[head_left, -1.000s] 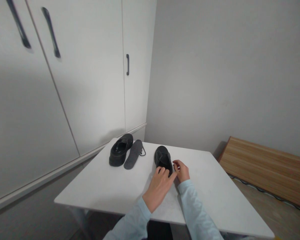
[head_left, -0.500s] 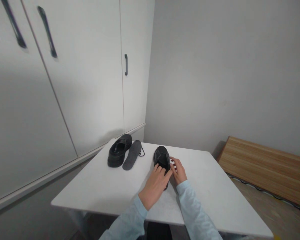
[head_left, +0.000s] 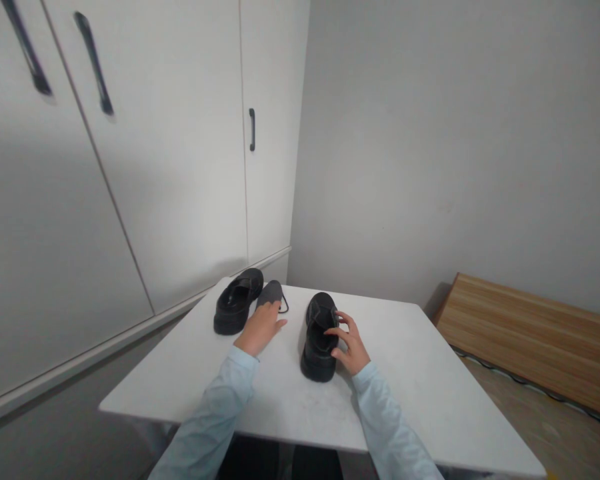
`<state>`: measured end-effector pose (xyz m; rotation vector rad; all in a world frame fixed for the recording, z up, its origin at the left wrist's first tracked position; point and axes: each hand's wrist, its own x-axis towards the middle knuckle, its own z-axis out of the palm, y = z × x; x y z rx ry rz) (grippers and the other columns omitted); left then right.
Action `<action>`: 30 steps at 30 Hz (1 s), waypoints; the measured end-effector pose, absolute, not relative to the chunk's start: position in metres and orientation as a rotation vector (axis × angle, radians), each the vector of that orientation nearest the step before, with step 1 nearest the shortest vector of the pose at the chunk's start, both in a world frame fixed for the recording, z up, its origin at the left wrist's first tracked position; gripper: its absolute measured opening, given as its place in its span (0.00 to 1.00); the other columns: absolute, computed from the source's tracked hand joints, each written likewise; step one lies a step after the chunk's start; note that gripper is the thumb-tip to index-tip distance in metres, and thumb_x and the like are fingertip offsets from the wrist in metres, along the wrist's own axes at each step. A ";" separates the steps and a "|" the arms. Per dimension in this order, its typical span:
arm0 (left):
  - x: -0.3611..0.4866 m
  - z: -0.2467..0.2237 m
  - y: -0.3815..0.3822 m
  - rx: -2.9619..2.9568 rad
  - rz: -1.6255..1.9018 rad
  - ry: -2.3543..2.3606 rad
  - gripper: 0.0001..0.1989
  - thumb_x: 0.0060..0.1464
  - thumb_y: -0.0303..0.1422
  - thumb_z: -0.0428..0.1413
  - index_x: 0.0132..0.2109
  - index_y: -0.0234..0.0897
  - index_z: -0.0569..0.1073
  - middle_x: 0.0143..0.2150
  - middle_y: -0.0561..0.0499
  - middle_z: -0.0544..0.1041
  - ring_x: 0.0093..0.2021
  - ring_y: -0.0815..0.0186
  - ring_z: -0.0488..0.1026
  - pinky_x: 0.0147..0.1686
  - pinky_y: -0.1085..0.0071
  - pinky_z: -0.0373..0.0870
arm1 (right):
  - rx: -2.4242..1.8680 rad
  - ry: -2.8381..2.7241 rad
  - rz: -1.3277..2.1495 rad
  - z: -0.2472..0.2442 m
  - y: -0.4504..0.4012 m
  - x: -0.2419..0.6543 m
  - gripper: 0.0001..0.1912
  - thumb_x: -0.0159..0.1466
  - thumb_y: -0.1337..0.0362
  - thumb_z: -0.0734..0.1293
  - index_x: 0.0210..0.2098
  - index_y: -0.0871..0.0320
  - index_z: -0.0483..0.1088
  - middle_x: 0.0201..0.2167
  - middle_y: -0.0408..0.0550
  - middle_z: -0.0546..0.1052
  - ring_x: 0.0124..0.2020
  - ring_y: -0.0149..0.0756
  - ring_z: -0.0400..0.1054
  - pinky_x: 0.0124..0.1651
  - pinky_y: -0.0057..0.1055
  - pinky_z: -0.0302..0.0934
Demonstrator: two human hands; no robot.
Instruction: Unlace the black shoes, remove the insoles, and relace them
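Lower centre, our right hand (head_left: pixel 351 347) is resting, fingers spread, on the shoe (head_left: pixel 316 353); leftward, our left hand (head_left: pixel 261 330), grip unclear, is overlapping the insole (head_left: pixel 271 291), probably bendy, best pinched edgewise.

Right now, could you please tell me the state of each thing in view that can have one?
Left shoe: upright, toe pointing away.
Insole: unfolded where it shows, partly hidden by the left hand.
Cord: curved beside the insole.
Right shoe: upright, the right hand at its opening.
Cabinet doors: shut.
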<state>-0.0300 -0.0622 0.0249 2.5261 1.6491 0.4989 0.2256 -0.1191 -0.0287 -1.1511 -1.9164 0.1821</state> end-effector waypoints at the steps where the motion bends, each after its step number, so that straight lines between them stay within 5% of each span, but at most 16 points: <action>1: -0.034 0.019 -0.058 2.494 0.434 1.708 0.19 0.56 0.34 0.52 0.53 0.31 0.64 0.45 0.39 0.72 0.47 0.55 0.71 0.44 0.63 0.66 | -1.163 -1.915 0.189 -0.029 -0.119 0.225 0.28 0.54 0.38 0.61 0.36 0.56 0.74 0.56 0.55 0.57 0.53 0.52 0.56 0.55 0.49 0.55; 12: -0.045 -0.019 -0.040 2.380 0.209 1.909 0.19 0.55 0.35 0.51 0.54 0.39 0.66 0.51 0.40 0.70 0.49 0.53 0.68 0.44 0.62 0.67 | -1.207 -1.825 0.197 -0.032 -0.117 0.227 0.28 0.53 0.36 0.60 0.27 0.58 0.66 0.43 0.52 0.57 0.43 0.44 0.58 0.49 0.45 0.59; 30: -0.047 -0.010 -0.042 2.358 0.305 2.129 0.14 0.55 0.27 0.46 0.44 0.34 0.73 0.39 0.39 0.76 0.41 0.52 0.74 0.37 0.62 0.70 | -1.253 -1.828 0.122 -0.035 -0.116 0.237 0.26 0.55 0.39 0.61 0.27 0.58 0.66 0.43 0.52 0.56 0.41 0.43 0.59 0.47 0.44 0.61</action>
